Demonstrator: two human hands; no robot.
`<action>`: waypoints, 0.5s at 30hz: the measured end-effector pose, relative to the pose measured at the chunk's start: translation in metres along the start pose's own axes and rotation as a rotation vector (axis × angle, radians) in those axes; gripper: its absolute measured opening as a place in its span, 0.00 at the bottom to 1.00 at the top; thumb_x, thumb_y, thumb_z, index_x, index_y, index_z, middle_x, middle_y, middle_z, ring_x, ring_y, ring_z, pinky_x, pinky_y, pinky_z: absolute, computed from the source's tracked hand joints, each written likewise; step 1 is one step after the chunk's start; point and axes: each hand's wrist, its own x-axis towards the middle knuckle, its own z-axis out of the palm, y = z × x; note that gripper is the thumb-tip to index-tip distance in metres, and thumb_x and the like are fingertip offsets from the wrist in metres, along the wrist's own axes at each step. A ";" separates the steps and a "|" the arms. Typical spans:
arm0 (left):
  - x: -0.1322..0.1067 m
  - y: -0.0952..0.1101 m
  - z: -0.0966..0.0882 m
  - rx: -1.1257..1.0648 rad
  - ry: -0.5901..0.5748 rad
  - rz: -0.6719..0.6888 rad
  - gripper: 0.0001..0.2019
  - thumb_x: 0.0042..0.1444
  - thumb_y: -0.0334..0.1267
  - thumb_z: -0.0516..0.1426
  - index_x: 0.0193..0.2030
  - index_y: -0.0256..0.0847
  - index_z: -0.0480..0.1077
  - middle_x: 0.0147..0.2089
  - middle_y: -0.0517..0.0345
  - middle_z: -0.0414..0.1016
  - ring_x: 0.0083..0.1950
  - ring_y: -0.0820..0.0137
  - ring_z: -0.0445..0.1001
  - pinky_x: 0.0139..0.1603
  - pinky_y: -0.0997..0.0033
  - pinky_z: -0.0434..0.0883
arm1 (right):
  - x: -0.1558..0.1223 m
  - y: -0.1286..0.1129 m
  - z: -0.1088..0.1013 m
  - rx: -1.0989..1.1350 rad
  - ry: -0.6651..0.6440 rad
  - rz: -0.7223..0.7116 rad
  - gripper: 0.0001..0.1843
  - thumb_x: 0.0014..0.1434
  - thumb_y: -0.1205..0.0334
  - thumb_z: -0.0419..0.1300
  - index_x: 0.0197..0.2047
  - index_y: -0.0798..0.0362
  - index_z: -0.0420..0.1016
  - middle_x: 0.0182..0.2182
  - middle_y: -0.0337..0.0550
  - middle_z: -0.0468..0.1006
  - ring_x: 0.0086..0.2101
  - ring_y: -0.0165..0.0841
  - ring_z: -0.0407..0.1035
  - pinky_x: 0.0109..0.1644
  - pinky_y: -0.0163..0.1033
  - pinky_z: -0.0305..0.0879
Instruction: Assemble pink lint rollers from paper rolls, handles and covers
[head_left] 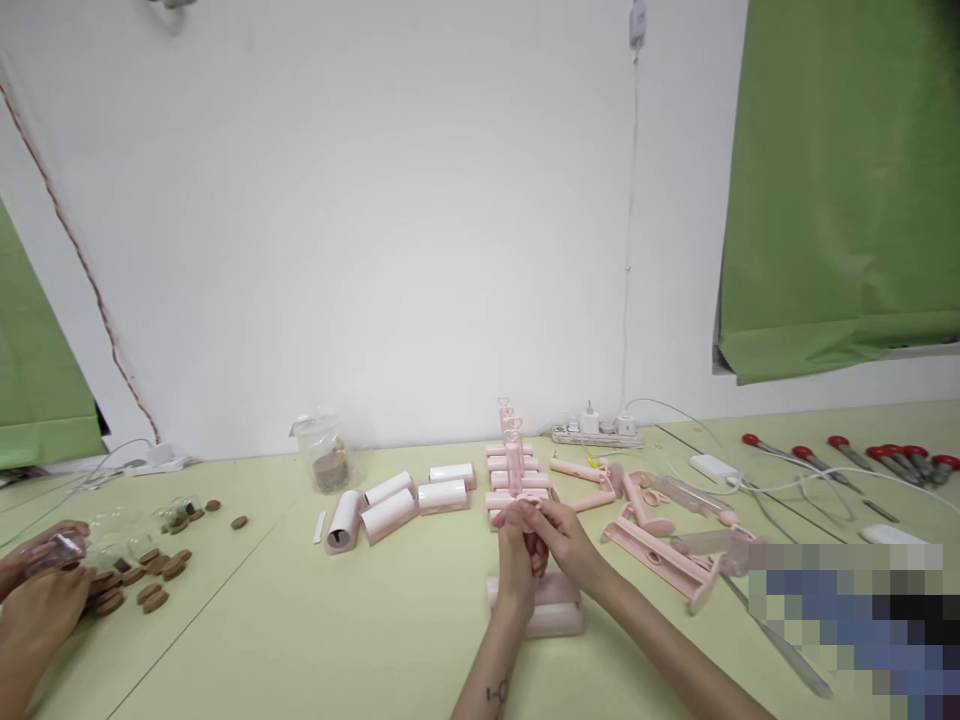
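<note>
My left hand (519,560) and my right hand (564,545) meet over the middle of the table, fingers pinched together. Between the fingertips a bit of a small pink plastic part (529,502) shows; most of it is covered by the fingers. Below my hands lies a pink and translucent roller-shaped piece (555,618). Just beyond them, pink cylinders (512,464) lie in a stacked row, with clear pink tubes (514,455) with heart-shaped tops standing upright among them.
White-and-pink cylinders (388,516) lie left of centre near a plastic bag (328,465). Loose pink parts (660,560) spread right, before red-handled screwdrivers (825,462), cables and a power strip (596,438). At far left, a co-worker's hands (45,600) work beside brown discs (154,598).
</note>
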 end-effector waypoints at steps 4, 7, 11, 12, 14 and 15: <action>0.002 -0.004 0.005 0.036 0.068 0.018 0.27 0.36 0.66 0.51 0.19 0.40 0.55 0.08 0.73 0.44 0.10 0.83 0.42 0.10 0.82 0.40 | -0.001 -0.006 0.000 -0.047 0.022 -0.027 0.24 0.56 0.46 0.47 0.31 0.57 0.73 0.16 0.37 0.67 0.15 0.25 0.58 0.15 0.29 0.55; 0.003 -0.002 0.005 0.084 0.074 0.011 0.24 0.39 0.62 0.52 0.20 0.41 0.53 0.09 0.74 0.43 0.10 0.83 0.42 0.10 0.82 0.41 | 0.001 -0.011 -0.002 -0.082 -0.028 0.001 0.24 0.57 0.46 0.45 0.32 0.56 0.73 0.23 0.42 0.72 0.17 0.27 0.60 0.17 0.31 0.57; 0.004 -0.001 0.003 0.086 0.043 0.018 0.23 0.44 0.59 0.51 0.20 0.42 0.50 0.09 0.74 0.42 0.10 0.83 0.42 0.09 0.83 0.42 | 0.001 -0.015 -0.003 -0.133 -0.033 0.014 0.23 0.58 0.48 0.44 0.35 0.55 0.73 0.24 0.43 0.73 0.18 0.28 0.61 0.19 0.32 0.59; 0.004 -0.002 0.003 0.084 0.038 0.022 0.23 0.44 0.59 0.51 0.20 0.42 0.50 0.09 0.73 0.42 0.10 0.83 0.42 0.09 0.83 0.42 | 0.001 -0.015 -0.002 -0.141 -0.029 0.010 0.23 0.58 0.48 0.44 0.35 0.55 0.73 0.25 0.42 0.73 0.17 0.27 0.61 0.19 0.32 0.59; 0.004 -0.002 0.002 0.084 0.031 0.024 0.23 0.43 0.60 0.51 0.20 0.42 0.50 0.09 0.73 0.43 0.10 0.83 0.42 0.09 0.83 0.42 | 0.000 -0.014 -0.001 -0.156 -0.029 -0.008 0.22 0.58 0.49 0.44 0.36 0.55 0.73 0.26 0.43 0.73 0.19 0.28 0.63 0.20 0.32 0.60; 0.004 -0.002 0.001 0.084 0.030 0.024 0.23 0.42 0.60 0.52 0.20 0.42 0.50 0.09 0.73 0.43 0.10 0.83 0.42 0.09 0.83 0.42 | 0.000 -0.013 -0.001 -0.166 -0.027 -0.023 0.21 0.58 0.50 0.45 0.35 0.54 0.73 0.26 0.43 0.73 0.21 0.29 0.65 0.21 0.32 0.62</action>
